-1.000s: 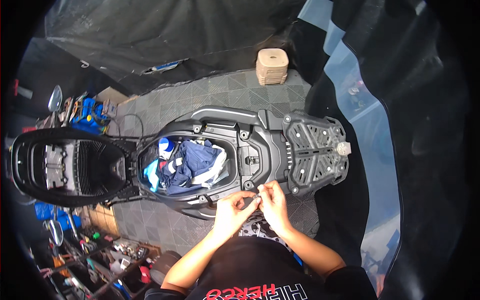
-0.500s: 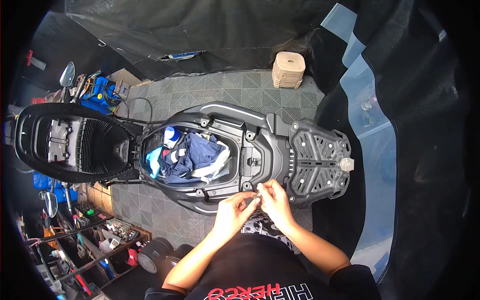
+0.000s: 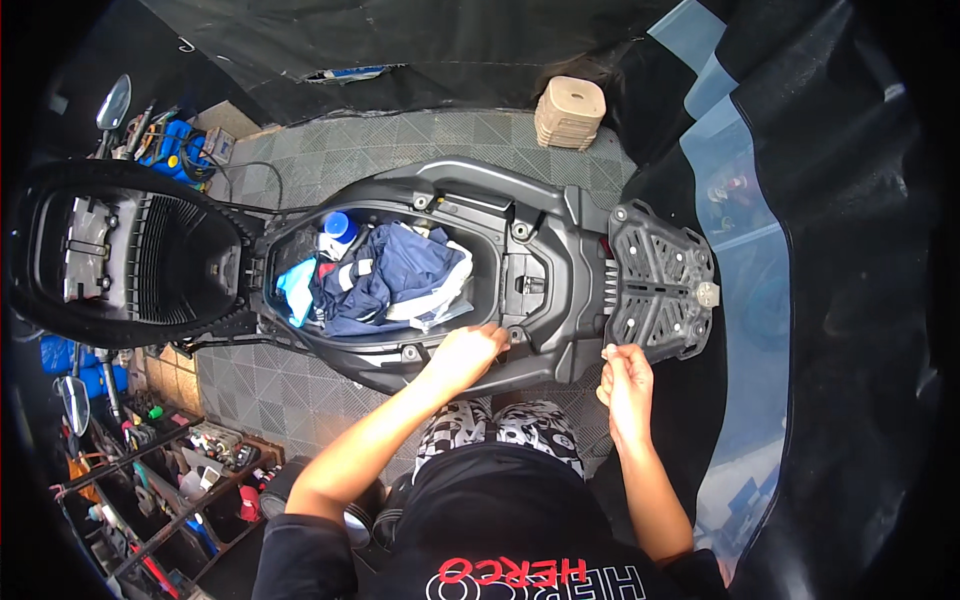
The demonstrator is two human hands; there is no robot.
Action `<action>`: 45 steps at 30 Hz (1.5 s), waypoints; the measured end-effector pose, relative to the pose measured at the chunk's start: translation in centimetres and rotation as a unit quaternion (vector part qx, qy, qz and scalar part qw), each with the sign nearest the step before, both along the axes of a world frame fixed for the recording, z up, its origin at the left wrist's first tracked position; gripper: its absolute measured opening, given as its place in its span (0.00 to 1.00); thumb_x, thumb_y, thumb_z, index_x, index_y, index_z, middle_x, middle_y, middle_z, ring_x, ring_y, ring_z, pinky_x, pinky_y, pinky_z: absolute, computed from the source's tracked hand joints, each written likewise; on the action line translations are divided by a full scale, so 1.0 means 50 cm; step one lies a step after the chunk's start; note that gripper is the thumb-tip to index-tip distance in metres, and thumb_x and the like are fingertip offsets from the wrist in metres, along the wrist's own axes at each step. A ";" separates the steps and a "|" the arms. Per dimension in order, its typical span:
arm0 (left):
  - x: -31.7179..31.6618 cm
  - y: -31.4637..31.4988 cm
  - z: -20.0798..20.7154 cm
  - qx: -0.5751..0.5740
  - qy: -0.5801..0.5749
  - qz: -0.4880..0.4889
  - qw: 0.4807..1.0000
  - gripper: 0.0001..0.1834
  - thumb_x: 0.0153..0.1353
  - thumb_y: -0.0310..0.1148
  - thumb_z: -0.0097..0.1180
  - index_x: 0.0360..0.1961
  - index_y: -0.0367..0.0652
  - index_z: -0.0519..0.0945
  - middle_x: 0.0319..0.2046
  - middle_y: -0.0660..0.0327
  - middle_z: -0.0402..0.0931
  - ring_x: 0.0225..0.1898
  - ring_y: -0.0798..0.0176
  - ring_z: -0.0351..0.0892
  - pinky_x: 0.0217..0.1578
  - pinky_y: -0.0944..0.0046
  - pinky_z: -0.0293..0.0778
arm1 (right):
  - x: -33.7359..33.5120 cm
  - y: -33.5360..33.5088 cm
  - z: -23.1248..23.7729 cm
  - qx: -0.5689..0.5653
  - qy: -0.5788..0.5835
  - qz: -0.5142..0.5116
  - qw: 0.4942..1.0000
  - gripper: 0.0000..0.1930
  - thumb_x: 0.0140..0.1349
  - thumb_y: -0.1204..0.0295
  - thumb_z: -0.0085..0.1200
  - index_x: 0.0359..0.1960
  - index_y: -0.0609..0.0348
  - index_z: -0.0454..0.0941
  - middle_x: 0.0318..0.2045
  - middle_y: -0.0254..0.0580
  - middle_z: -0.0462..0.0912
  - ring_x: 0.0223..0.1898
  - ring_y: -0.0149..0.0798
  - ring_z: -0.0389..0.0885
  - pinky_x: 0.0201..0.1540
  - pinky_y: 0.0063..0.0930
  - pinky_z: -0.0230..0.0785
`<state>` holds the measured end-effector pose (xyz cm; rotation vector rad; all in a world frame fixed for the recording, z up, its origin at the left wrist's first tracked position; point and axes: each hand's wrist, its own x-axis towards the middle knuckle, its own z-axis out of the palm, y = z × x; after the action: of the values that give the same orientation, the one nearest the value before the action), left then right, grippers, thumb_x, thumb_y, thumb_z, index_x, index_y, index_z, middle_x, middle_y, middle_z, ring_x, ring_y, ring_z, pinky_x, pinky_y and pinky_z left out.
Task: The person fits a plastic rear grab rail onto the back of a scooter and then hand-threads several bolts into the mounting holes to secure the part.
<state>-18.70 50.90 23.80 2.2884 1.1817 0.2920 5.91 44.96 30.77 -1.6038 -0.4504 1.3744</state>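
Note:
A scooter's rear body (image 3: 470, 180) lies lengthwise before me, with its seat (image 3: 190, 265) tipped up at the left. My left hand (image 3: 468, 356) is closed, its fingertips at a round mounting point on the near edge of the body; anything in them is hidden. My right hand (image 3: 628, 385) is pinched beside the near corner of the black rear rack (image 3: 640, 320); a tiny piece may be between its fingers, too small to name. In the open storage compartment (image 3: 488, 290) lie dark blue cloth (image 3: 410, 270) and a white bottle with a blue cap (image 3: 340, 228).
A stack of beige stools (image 3: 572, 112) stands at the far side on grey floor tiles (image 3: 300, 150). A divided tool rack (image 3: 190, 470) sits at lower left. Black sheeting with a clear strip (image 3: 755, 330) hangs on the right. Blue equipment (image 3: 178, 150) is at upper left.
My hands, together before, are now apart: the left is at the mounting point, the right has moved right to the rack's corner. The view has shifted, and the scooter sits higher in it.

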 end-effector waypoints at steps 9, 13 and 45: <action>0.006 0.033 -0.071 0.079 0.092 -0.115 0.986 0.07 0.56 0.28 0.56 0.36 0.37 0.78 0.32 0.52 0.79 0.37 0.52 0.85 0.36 0.57 0.83 | 0.019 -0.106 -0.007 -0.032 -0.028 -0.062 0.997 0.09 0.74 0.68 0.51 0.33 0.54 0.72 0.17 0.21 0.60 0.15 0.16 0.52 0.17 0.16 0.44; 0.014 0.042 -0.065 0.106 0.125 -0.150 0.975 0.07 0.55 0.26 0.55 0.35 0.37 0.78 0.32 0.53 0.80 0.36 0.53 0.86 0.35 0.58 0.83 | 0.039 -0.144 -0.038 -0.066 -0.015 -0.095 0.993 0.09 0.74 0.68 0.52 0.34 0.56 0.72 0.17 0.21 0.60 0.15 0.16 0.51 0.17 0.16 0.44; 0.040 0.115 -0.077 -0.113 0.024 -0.121 0.986 0.15 0.57 0.40 0.68 0.30 0.37 0.84 0.28 0.45 0.81 0.37 0.42 0.84 0.40 0.48 0.77 | 0.049 -0.190 -0.058 -0.090 -0.013 -0.130 0.987 0.12 0.74 0.64 0.51 0.34 0.57 0.73 0.17 0.21 0.59 0.15 0.17 0.51 0.17 0.17 0.44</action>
<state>-16.72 56.66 19.92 2.2179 0.8950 0.0108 8.38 35.48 27.85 -1.7601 -0.1285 1.2234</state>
